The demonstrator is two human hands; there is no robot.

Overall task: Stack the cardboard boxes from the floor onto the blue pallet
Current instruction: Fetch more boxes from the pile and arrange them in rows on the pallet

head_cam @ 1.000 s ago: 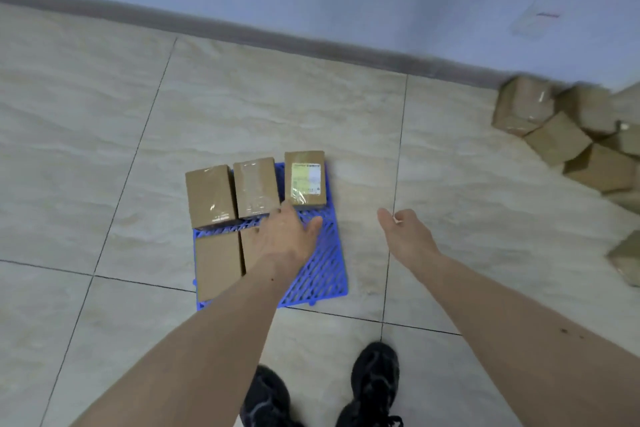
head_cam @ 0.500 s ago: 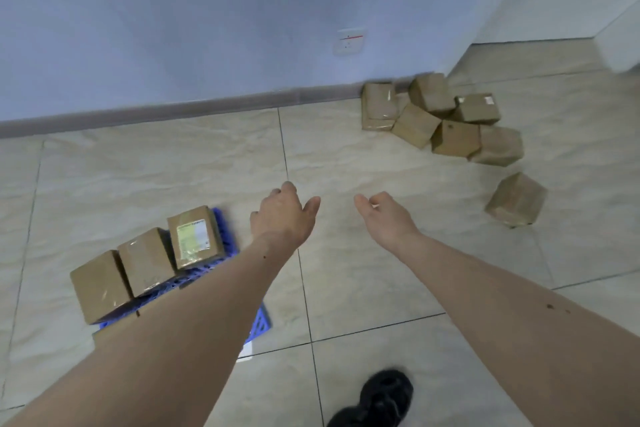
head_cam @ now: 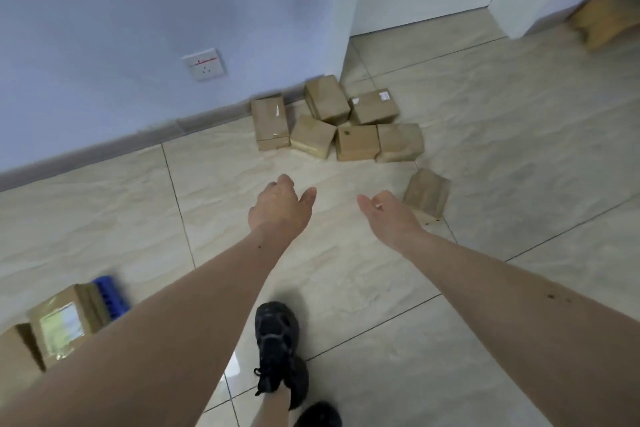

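You are wearing no sleeves: both forearms are showing bare down to the left hand [head_cam: 280, 210] and right hand [head_cam: 389, 218]. You are wearing black lace-up shoes [head_cam: 277, 345] with a textured, netted upper and dangling black laces.

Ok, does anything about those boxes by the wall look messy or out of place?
Yes. The pile by the wall is jumbled, its boxes lying at mixed angles, some leaning on each other. One lone box sits apart, tilted up on an edge, near the right hand.
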